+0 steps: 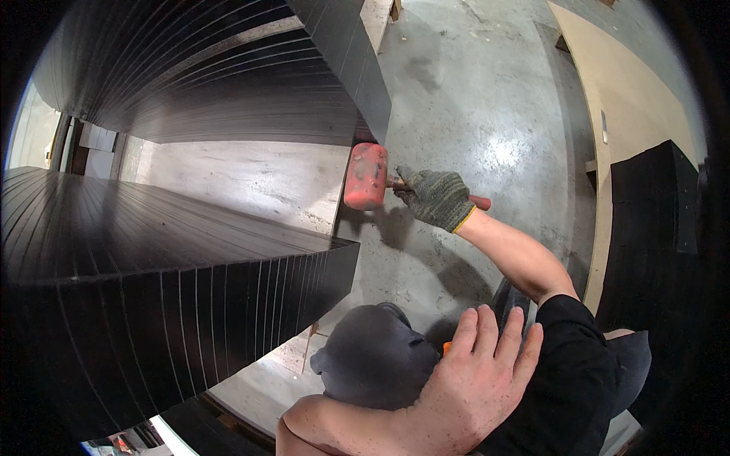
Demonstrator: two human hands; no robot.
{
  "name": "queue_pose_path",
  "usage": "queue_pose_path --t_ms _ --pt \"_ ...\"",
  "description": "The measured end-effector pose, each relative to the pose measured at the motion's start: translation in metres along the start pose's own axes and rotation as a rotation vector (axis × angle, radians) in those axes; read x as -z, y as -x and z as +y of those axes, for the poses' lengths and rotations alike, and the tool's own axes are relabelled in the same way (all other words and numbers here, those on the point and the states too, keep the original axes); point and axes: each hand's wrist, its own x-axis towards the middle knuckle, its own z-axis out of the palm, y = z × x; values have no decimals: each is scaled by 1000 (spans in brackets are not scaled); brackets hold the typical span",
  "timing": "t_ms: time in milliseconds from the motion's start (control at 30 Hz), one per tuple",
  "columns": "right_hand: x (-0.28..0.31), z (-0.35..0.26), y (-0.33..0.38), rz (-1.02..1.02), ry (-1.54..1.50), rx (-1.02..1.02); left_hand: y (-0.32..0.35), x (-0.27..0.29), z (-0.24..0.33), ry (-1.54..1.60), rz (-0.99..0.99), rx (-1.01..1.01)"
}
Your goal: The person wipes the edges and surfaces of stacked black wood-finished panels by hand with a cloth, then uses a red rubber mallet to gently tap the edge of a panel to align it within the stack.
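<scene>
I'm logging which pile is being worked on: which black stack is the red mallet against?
The far stack at top: the red mallet meets its corner. The near left stack and the right stack stand apart.

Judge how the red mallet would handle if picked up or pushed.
The red mallet likely feels head-heavy: its thick head dwarfs the slim handle. The rounded head might roll if laid down. Its scuffed surface suggests tough, not fragile.

Your left hand (475, 384) lay flat, palm down, low in the middle of the head view. Its four fingers (487, 334) were extended and held close together, pointing up and slightly right. The bare left forearm (342, 425) entered from the lower edge and ran rightward to the wrist, grasping nothing.
</scene>
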Motion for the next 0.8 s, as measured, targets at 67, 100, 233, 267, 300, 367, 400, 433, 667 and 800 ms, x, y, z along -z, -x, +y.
queue_pose_path --t_ms 67,100,233,267,300,367,400,433,667,800 --pt "5 -6 0 10 18 48 -2 2 -1 -14 8 -9" --pt "10 -9 -1 16 18 85 -1 6 0 8 -19 -6" --pt "18 -23 -3 161 17 212 -5 6 0 -9 -2 9" --pt "14 -21 -6 161 -1 174 -5 5 1 5 -2 9" --pt "5 -15 -10 161 -20 137 -4 5 2 19 -2 9" --pt "7 -14 -13 153 20 140 -3 6 2 33 1 15" --pt "11 -15 -11 136 24 152 -2 7 2 33 1 16" --pt "19 -20 -8 113 25 165 -1 7 1 37 -1 23" --pt "22 -20 -7 146 -12 166 -2 13 4 -22 -140 1" --pt "14 -14 -10 157 -3 69 -3 9 5 -9 -107 26"
